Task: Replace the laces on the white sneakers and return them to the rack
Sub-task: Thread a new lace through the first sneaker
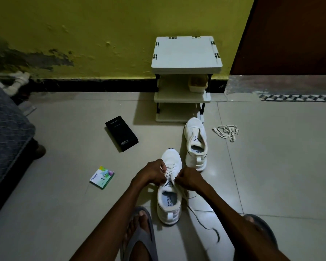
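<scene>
A white sneaker (169, 202) lies on the tiled floor between my feet, toe pointing away. My left hand (154, 173) pinches its white lace (169, 171) at the left side of the eyelets. My right hand (188, 178) grips the lace end at the right side. A loose lace tail (198, 217) trails over the floor to the right. The second white sneaker (195, 144) stands unlaced just beyond, near the rack. A loose bundle of laces (226, 131) lies to its right. The white shoe rack (184, 80) stands against the yellow wall.
A black phone box (121, 133) and a small green Odonil packet (102, 177) lie on the floor at left. A small basket (197, 84) sits on the rack's middle shelf. A bed edge (6, 140) is at far left, a brown door (290, 34) at right. My feet wear grey slippers (139, 240).
</scene>
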Demonstrator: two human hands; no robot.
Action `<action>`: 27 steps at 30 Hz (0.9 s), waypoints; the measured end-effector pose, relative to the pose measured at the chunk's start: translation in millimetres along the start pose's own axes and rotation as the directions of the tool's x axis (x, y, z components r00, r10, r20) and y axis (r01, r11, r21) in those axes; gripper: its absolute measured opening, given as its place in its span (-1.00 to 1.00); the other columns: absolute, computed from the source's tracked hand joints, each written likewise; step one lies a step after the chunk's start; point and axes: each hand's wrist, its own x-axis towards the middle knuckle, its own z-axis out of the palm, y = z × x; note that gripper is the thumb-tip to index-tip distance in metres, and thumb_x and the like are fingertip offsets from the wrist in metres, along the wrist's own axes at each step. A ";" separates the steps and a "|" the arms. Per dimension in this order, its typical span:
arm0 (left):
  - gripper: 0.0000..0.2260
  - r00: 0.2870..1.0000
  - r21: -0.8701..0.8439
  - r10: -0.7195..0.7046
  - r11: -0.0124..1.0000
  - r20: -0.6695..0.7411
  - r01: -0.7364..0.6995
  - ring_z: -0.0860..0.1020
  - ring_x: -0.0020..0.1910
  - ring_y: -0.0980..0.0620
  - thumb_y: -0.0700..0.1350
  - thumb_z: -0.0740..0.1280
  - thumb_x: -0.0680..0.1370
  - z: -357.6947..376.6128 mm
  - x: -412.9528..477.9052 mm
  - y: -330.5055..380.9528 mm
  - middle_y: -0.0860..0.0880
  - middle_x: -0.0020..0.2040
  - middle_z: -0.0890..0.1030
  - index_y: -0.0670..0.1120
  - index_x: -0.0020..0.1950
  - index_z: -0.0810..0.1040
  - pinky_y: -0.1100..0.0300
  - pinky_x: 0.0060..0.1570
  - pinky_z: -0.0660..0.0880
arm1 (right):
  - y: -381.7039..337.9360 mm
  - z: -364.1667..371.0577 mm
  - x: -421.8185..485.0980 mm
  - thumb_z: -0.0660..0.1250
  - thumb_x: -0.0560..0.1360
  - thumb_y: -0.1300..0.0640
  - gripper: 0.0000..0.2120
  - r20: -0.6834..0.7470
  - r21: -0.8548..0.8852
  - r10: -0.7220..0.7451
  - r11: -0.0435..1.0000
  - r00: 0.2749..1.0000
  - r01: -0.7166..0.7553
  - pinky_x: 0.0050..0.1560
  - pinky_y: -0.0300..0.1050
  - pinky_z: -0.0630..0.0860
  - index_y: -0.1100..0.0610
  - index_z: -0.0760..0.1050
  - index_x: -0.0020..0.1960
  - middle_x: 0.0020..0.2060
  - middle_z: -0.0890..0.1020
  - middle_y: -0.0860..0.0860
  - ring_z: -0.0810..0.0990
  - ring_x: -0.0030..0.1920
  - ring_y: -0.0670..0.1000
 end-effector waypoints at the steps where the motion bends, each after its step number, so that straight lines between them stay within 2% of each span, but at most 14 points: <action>1: -0.68 1.000 0.001 0.001 1.000 0.002 -0.001 0.60 -0.19 -0.06 -0.30 0.41 0.29 -0.2 -0.3 -0.2 -0.11 -0.01 0.60 -0.02 -0.03 0.50 -0.08 -0.09 0.64 | 0.3 3.0 1.3 0.31 0.51 0.11 -0.65 0.011 0.009 -0.007 1.000 1.000 0.007 -0.44 -0.25 0.21 0.07 0.28 -0.40 -0.44 0.39 -0.03 0.43 -0.29 0.01; 3: -0.68 1.000 0.000 0.007 1.000 0.004 -0.007 0.60 -0.17 -0.07 -0.30 0.41 0.30 -0.1 -1.0 -0.4 -0.10 -0.02 0.59 -0.03 -0.02 0.50 -0.08 -0.09 0.64 | 0.9 6.4 2.2 0.28 0.54 0.11 -0.72 0.008 0.014 -0.017 1.000 1.000 0.017 -0.41 -0.23 0.23 0.12 0.33 -0.32 -0.38 0.42 -0.01 0.43 -0.27 0.02; 6: -0.68 1.000 0.000 0.013 1.000 0.007 -0.013 0.60 -0.19 -0.06 -0.30 0.42 0.32 0.1 -1.4 -0.5 -0.10 -0.02 0.60 -0.05 0.01 0.50 -0.08 -0.08 0.64 | 2.9 4.6 5.3 0.26 0.56 0.14 -0.88 -0.022 0.013 -0.074 0.997 0.997 0.074 -0.24 -0.15 0.35 0.14 0.37 -0.12 -0.22 0.48 0.07 0.46 -0.19 0.03; 8: -0.68 1.000 0.000 0.013 1.000 0.008 -0.013 0.59 -0.19 -0.06 -0.30 0.42 0.32 0.2 -0.6 -0.7 -0.10 -0.03 0.60 -0.06 0.02 0.50 -0.09 -0.08 0.64 | 1.7 -0.3 5.7 0.30 0.52 0.17 -0.88 -0.032 0.027 -0.095 0.995 0.995 0.096 -0.22 -0.14 0.36 0.11 0.35 -0.12 -0.24 0.49 0.09 0.45 -0.21 0.01; 11: -0.68 1.000 0.003 0.013 1.000 0.002 -0.013 0.60 -0.17 -0.06 -0.30 0.42 0.32 0.1 -0.7 -0.6 -0.09 -0.04 0.60 -0.05 0.01 0.50 -0.10 -0.07 0.64 | -3.6 -14.7 -0.6 0.32 0.46 0.26 -0.78 -0.076 0.276 -0.017 0.961 0.997 0.038 -0.32 -0.20 0.37 0.05 0.39 -0.29 -0.38 0.52 -0.01 0.45 -0.35 -0.06; 14: -0.69 1.000 0.024 0.024 0.999 -0.004 -0.024 0.58 -0.20 -0.05 -0.29 0.41 0.30 0.4 -0.9 -0.6 -0.09 -0.06 0.60 -0.01 -0.03 0.51 -0.08 -0.09 0.64 | -11.7 -38.4 -11.4 0.28 0.45 0.35 -0.80 -0.085 0.488 0.040 0.873 0.996 0.006 -0.28 -0.25 0.46 0.10 0.58 -0.22 -0.30 0.66 0.03 0.57 -0.30 -0.05; 18: -0.70 0.997 0.031 0.069 0.997 0.018 -0.070 0.56 -0.21 -0.03 -0.27 0.45 0.34 1.1 1.5 -0.6 -0.08 -0.04 0.59 -0.01 -0.01 0.52 0.01 -0.13 0.61 | -32.0 -82.6 -28.0 0.25 0.53 0.37 -0.82 -0.146 0.643 0.032 0.763 0.989 0.070 -0.36 -0.43 0.43 0.25 0.62 -0.05 -0.31 0.64 0.06 0.55 -0.35 -0.13; 21: -0.72 0.975 0.039 0.223 0.974 -0.007 -0.222 0.55 -0.14 0.02 -0.15 0.49 0.42 -0.1 0.9 7.9 -0.03 -0.09 0.59 0.01 0.09 0.57 0.18 -0.10 0.50 | -44.4 -111.7 -41.8 0.27 0.57 0.30 -0.84 -0.183 0.647 -0.001 0.753 0.983 0.121 -0.37 -0.43 0.41 0.22 0.63 0.00 -0.35 0.65 0.02 0.55 -0.40 -0.22; 23: -0.78 0.945 -0.025 0.326 0.945 -0.012 -0.327 0.55 -0.17 0.09 -0.08 0.47 0.48 -3.9 -5.0 22.0 0.05 -0.16 0.60 0.00 0.11 0.62 0.27 -0.12 0.46 | -50.6 -124.9 -49.8 0.29 0.56 0.30 -0.84 -0.189 0.615 -0.046 0.773 0.981 0.154 -0.32 -0.36 0.44 0.17 0.63 0.01 -0.35 0.66 0.01 0.56 -0.37 -0.20; 25: -0.89 0.917 -0.082 0.400 0.914 0.003 -0.398 0.54 -0.21 0.06 -0.12 0.42 0.53 -10.3 -9.6 36.3 0.05 -0.18 0.62 -0.09 0.02 0.66 0.25 -0.15 0.47 | -54.7 -132.7 -55.4 0.33 0.55 0.27 -0.87 -0.206 0.566 -0.094 0.800 0.974 0.197 -0.20 -0.25 0.49 0.14 0.63 0.01 -0.33 0.68 0.01 0.60 -0.30 -0.14; 27: -0.89 0.912 -0.139 0.410 0.902 -0.012 -0.408 0.49 -0.34 0.07 -0.16 0.36 0.57 -20.9 -12.9 47.4 0.03 -0.28 0.60 -0.13 -0.07 0.67 0.24 -0.30 0.43 | -54.4 -136.6 -58.0 0.40 0.51 0.24 -0.91 -0.227 0.475 -0.127 0.851 0.966 0.224 -0.12 -0.22 0.51 0.13 0.64 0.00 -0.32 0.70 0.00 0.64 -0.26 -0.13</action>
